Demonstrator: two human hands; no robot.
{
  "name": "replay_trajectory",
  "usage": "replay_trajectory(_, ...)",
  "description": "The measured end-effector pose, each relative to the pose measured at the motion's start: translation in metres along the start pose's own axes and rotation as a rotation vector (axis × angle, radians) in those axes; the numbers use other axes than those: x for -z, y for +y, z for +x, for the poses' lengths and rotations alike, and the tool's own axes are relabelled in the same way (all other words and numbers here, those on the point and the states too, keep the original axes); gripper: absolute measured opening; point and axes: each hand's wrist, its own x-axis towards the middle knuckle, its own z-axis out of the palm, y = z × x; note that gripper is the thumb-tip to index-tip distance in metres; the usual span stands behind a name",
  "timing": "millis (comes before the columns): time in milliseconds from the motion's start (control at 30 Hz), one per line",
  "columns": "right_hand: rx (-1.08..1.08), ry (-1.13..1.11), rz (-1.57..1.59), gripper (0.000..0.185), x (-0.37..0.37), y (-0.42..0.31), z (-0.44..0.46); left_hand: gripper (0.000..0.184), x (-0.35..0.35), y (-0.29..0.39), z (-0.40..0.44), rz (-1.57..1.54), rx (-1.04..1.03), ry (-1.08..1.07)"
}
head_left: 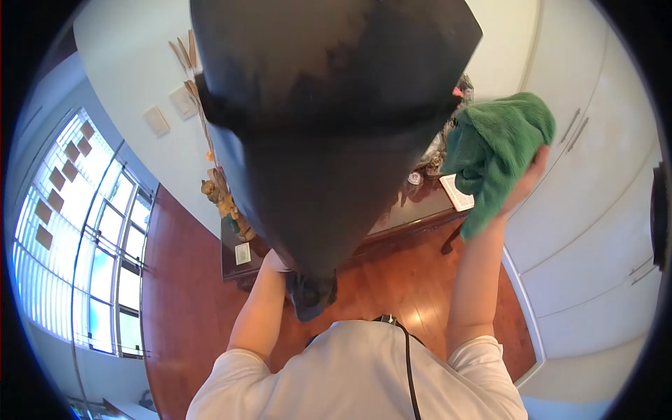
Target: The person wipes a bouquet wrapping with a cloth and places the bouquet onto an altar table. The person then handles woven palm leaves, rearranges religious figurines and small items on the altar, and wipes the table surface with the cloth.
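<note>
A large dark tapering object, blurred and very near the camera, fills the upper middle of the view; I cannot make out its kind. It is broad at the top and narrows downward to a dark lumpy end. My left hand is at its lower left side, and the fingers are hidden behind it. On the right, my right hand is raised and closed around a green cloth. The cloth is bunched over the fingers and one corner hangs down toward the forearm.
Behind the dark object stands a dark wooden table against a white wall. On it are a golden figurine, a small card, a white framed card and colourful ornaments. White cabinets line the right, windows the left.
</note>
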Motion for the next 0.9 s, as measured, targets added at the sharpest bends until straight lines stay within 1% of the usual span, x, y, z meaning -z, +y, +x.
replay_trajectory(33,-0.008,0.007,-0.002,0.059,-0.003,-0.003,-0.011,0.066,0.001,-0.004,0.002,-0.01,0.005,0.015)
replay_trajectory(100,-0.144,-0.331,0.528,0.067,-0.002,-0.006,-0.034,0.065,0.003,-0.013,0.004,-0.028,0.015,0.053)
replay_trajectory(133,-0.092,-0.309,0.402,0.068,0.004,0.005,-0.046,0.065,0.004,-0.019,0.005,-0.039,0.02,0.072)
replay_trajectory(167,-0.138,-0.308,0.164,0.065,0.023,0.026,-0.059,0.065,0.005,-0.026,0.007,-0.05,0.029,0.099)
replay_trajectory(233,-0.219,-0.309,-0.135,0.059,0.027,0.048,-0.09,0.064,0.001,-0.036,0.013,-0.083,0.05,0.152)
replay_trajectory(267,-0.248,-0.318,-0.194,0.056,0.012,0.057,-0.107,0.064,-0.005,-0.035,0.017,-0.11,0.081,0.169)
replay_trajectory(300,-0.246,-0.478,-0.274,0.061,0.008,0.061,-0.117,0.063,-0.011,-0.034,0.021,-0.137,0.111,0.187)
replay_trajectory(333,-0.27,-0.562,-0.328,0.051,0.008,0.062,-0.126,0.063,-0.026,-0.017,0.025,-0.186,-0.153,0.09)
replay_trajectory(367,-0.275,-0.567,-0.324,0.051,0.013,0.066,-0.131,0.063,-0.031,-0.006,0.026,-0.205,-0.288,0.047)
replay_trajectory(400,-0.042,-0.771,-0.473,0.05,0.02,0.072,-0.136,0.062,-0.036,0.006,0.028,-0.23,-0.422,-0.001)
replay_trajectory(433,0.2,-0.968,-0.618,0.05,0.023,0.072,-0.14,0.062,-0.036,0.012,0.027,-0.281,-0.335,0.088)
replay_trajectory(467,0.192,-0.975,-0.616,0.05,0.026,0.07,-0.145,0.063,-0.035,0.015,0.027,-0.332,-0.246,0.177)
replay_trajectory(500,0.245,-1.047,-0.692,0.054,0.027,0.066,-0.149,0.063,-0.033,0.017,0.03,-0.336,-0.245,0.186)
replay_trajectory(533,0.299,-1.118,-0.766,0.057,0.028,0.063,-0.154,0.069,-0.028,0.019,0.035,-0.243,-0.207,0.233)
replay_trajectory(567,0.293,-1.124,-0.762,0.057,0.033,0.06,-0.158,0.08,-0.026,0.023,0.039,-0.15,-0.169,0.277)
replay_trajectory(600,0.183,-1.218,-0.774,0.059,0.042,0.057,-0.159,0.08,-0.027,0.029,0.042,-0.151,-0.169,0.285)
replay_trajectory(633,0.069,-1.31,-0.783,0.061,0.051,0.054,-0.159,0.083,-0.032,0.042,0.044,-0.196,-0.228,0.268)
replay_trajectory(667,0.064,-1.316,-0.778,0.061,0.063,0.054,-0.16,0.086,-0.036,0.052,0.045,-0.24,-0.29,0.25)
replay_trajectory(700,-0.025,-1.321,-0.8,0.058,0.078,0.057,-0.16,0.086,-0.032,0.058,0.047,-0.241,-0.292,0.256)
replay_trajectory(733,-0.114,-1.322,-0.823,0.056,0.093,0.06,-0.159,0.078,-0.026,0.065,0.047,-0.296,-0.334,0.149)
replay_trajectory(767,-0.118,-1.323,-0.823,0.056,0.114,0.065,-0.155,0.07,-0.023,0.069,0.047,-0.35,-0.375,0.04)
replay_trajectory(800,-0.398,-1.152,-0.871,0.054,0.136,0.072,-0.15,0.08,-0.024,0.071,0.046,-0.238,-0.411,0.095)
replay_trajectory(833,-0.671,-0.96,-0.906,0.053,0.149,0.073,-0.147,0.08,-0.02,0.071,0.042,-0.239,-0.403,0.093)
replay_trajectory(867,-0.712,-0.718,-0.714,0.052,0.152,0.072,-0.139,0.081,-0.014,0.072,0.039,-0.248,-0.369,0.015)
replay_trajectory(900,-0.737,-0.474,-0.519,0.051,0.154,0.072,-0.133,0.082,-0.014,0.068,0.039,-0.259,-0.36,-0.006)
